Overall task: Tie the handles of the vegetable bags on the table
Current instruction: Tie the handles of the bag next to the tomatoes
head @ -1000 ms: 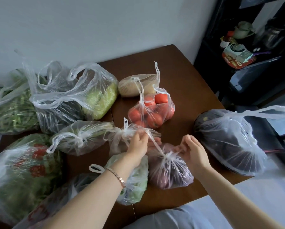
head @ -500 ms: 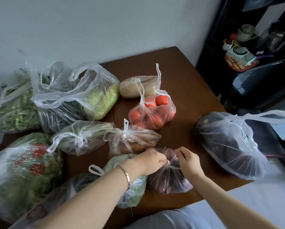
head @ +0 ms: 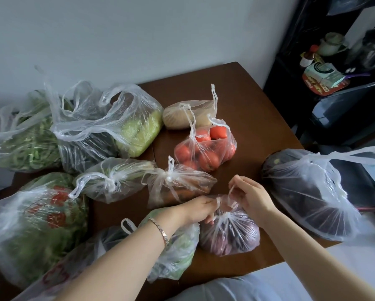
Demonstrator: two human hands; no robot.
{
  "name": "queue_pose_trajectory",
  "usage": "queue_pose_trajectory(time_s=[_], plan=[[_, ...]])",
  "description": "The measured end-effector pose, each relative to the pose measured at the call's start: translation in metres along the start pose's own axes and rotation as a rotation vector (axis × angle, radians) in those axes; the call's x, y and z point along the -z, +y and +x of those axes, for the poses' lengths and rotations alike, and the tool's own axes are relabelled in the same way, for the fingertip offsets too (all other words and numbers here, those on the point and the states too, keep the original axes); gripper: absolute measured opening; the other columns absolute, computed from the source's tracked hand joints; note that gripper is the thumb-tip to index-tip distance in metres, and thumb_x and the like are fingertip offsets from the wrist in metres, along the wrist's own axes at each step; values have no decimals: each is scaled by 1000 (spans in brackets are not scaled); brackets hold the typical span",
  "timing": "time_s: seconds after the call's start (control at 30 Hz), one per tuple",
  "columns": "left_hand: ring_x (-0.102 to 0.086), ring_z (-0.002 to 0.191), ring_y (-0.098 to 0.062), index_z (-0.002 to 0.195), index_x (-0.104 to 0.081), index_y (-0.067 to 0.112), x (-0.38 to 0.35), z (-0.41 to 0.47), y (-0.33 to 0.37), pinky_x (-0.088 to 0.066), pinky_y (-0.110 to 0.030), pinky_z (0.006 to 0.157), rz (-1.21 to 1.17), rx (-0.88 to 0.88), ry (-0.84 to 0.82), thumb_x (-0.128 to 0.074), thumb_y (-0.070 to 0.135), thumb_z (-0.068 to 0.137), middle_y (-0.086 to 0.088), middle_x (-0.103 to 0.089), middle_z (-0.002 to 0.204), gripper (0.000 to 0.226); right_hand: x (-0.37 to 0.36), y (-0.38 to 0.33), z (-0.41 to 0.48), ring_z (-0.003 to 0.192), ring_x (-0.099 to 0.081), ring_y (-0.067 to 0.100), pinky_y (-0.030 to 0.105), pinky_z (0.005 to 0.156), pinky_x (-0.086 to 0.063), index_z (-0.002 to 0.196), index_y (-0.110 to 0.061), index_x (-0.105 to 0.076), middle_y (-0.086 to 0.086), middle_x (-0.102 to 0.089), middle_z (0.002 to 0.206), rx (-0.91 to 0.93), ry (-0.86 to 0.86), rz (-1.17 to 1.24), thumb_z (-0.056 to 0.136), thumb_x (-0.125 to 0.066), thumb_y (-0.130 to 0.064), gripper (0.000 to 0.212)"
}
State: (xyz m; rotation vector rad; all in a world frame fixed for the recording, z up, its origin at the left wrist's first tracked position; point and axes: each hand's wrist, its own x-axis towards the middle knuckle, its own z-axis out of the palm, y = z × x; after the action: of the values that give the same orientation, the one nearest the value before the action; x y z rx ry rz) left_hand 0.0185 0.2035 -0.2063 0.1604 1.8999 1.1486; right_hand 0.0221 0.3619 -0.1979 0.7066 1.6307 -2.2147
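A small clear bag of purple vegetables [head: 232,235] lies near the front edge of the brown table [head: 253,109]. My left hand [head: 198,208] pinches one thin handle at the bag's gathered neck. My right hand [head: 250,197] pinches the other handle and holds it up just above the neck. Behind them lie a knotted carrot bag [head: 177,183] and a knotted bag of greens [head: 115,181]. A tomato bag [head: 206,148] and a potato bag [head: 188,114] stand further back with loose handles.
A big bag of dark aubergines [head: 308,192] sits at the right table edge. Large open bags of green beans [head: 23,144], cabbage [head: 138,131] and leafy greens [head: 34,224] crowd the left. A green-filled bag [head: 177,253] lies under my left wrist. A dark shelf [head: 334,68] stands right.
Both hands came down from pulling the handles apart to the bag's neck; now the right hand has lifted one handle end upward while the left stays at the neck.
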Motion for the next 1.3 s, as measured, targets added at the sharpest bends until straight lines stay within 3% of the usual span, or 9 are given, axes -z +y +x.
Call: queue_pose_trajectory(time_s=[0.13,0.2,0.33,0.5,0.63,0.8,0.97,1.17,1.3], plan=[[-43,48,-4,59,-49,12,-2,-1,-1,-38,-29,75,-184,14,58,-33,32,100,10,-43,42,49,6,8,-7,68,-59,16,18,62,-53,85,-4,-69,6,-63,75,37,66,-32,93,-51,-11,21],[-40,50,-5,81,-67,6,0,-2,-1,-38,-26,72,-236,24,71,-31,33,101,3,-40,52,48,13,18,-12,70,-58,16,21,64,-49,95,-5,-69,4,-66,79,59,68,-375,92,-52,-10,19],[-41,55,-6,115,-65,12,4,0,-4,-42,-22,85,-278,-1,39,-24,32,102,0,-36,58,47,16,37,-16,60,-47,15,24,55,-35,87,4,-67,20,-60,71,127,-72,-918,95,-48,-19,31],[-40,45,-3,64,-61,10,5,-3,-5,-41,-20,75,-374,-18,69,-23,34,102,-8,-68,94,59,18,36,-16,68,-53,24,26,59,-41,86,-9,-72,12,-63,76,185,-154,-979,89,-59,-21,18],[-44,49,-3,96,-63,-2,6,-4,-4,-47,-16,77,-407,-27,80,-23,34,102,-7,-70,82,55,12,44,-20,75,-54,9,14,65,-41,90,-18,-70,-4,-60,83,251,-87,-964,88,-59,-18,11],[-59,96,-17,51,-63,25,5,-2,-12,-41,-38,100,-414,-19,384,-32,39,99,2,-63,83,59,6,47,-18,65,-60,11,25,61,-47,81,-22,-72,-3,-68,72,89,-11,-614,89,-59,-18,15],[-43,55,-11,53,-52,18,1,-7,-6,-37,-22,60,-420,-61,471,-33,32,100,7,-43,51,53,-6,43,-11,55,-48,7,23,56,-39,65,-13,-70,1,-61,60,67,39,-592,86,-62,-15,23],[-56,49,-5,72,-58,6,10,-8,5,-49,-18,53,-506,-127,404,-34,19,101,8,-51,45,40,-12,41,-11,56,-48,7,21,54,-36,84,-13,-73,-4,-61,65,178,-83,-851,90,-55,-14,19],[-62,53,-7,72,-60,6,9,0,24,-52,-20,55,-479,-119,322,-36,15,100,5,-58,52,38,-10,38,-12,51,-39,7,25,54,-33,66,-8,-59,-4,-47,60,194,-207,-972,89,-50,-9,24]])
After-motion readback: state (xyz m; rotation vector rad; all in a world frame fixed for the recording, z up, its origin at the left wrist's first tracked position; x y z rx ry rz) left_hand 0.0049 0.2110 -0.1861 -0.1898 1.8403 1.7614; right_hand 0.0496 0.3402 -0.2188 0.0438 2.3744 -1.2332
